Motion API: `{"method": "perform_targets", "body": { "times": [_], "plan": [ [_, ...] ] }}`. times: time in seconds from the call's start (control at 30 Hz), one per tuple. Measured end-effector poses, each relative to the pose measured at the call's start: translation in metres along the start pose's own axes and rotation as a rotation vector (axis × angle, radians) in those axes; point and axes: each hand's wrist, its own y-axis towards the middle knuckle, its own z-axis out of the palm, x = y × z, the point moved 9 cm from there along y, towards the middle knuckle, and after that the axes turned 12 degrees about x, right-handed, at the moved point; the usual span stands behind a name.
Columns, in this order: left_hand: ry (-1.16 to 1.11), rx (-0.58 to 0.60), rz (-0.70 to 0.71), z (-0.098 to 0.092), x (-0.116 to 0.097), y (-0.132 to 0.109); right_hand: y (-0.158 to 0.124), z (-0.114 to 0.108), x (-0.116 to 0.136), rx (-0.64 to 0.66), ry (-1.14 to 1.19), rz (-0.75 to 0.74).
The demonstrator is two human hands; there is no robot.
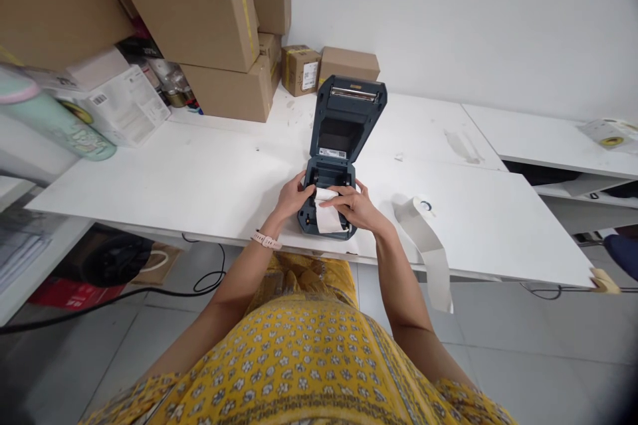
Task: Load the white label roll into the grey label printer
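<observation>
A dark blue label printer (333,146) stands on the white table (199,179) with its lid tipped up and back. A white paper roll (327,211) lies in its open bay, its loose end trailing over the front. My left hand (295,196) grips the printer's left side by the roll. My right hand (355,206) rests on the roll's right end, fingers curled over the paper. A watch is on my left wrist.
A second paper roll (423,212) lies to the right, its strip hanging over the table edge. Cardboard boxes (209,20) are stacked at the back left. A tape roll (612,141) sits on the far right desk. Cables (209,279) run across the floor below.
</observation>
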Motion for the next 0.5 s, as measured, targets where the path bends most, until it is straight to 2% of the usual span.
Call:
{"method": "perform_targets", "body": {
  "times": [0.23,0.5],
  "plan": [
    [-0.089,-0.025,-0.019,0.002,0.01,0.003,-0.016,0.0,0.022,-0.109,-0.148,0.011],
    [-0.147,-0.025,-0.026,0.004,0.012,0.001,-0.018,0.011,0.02,-0.094,-0.096,0.049]
  ]
}}
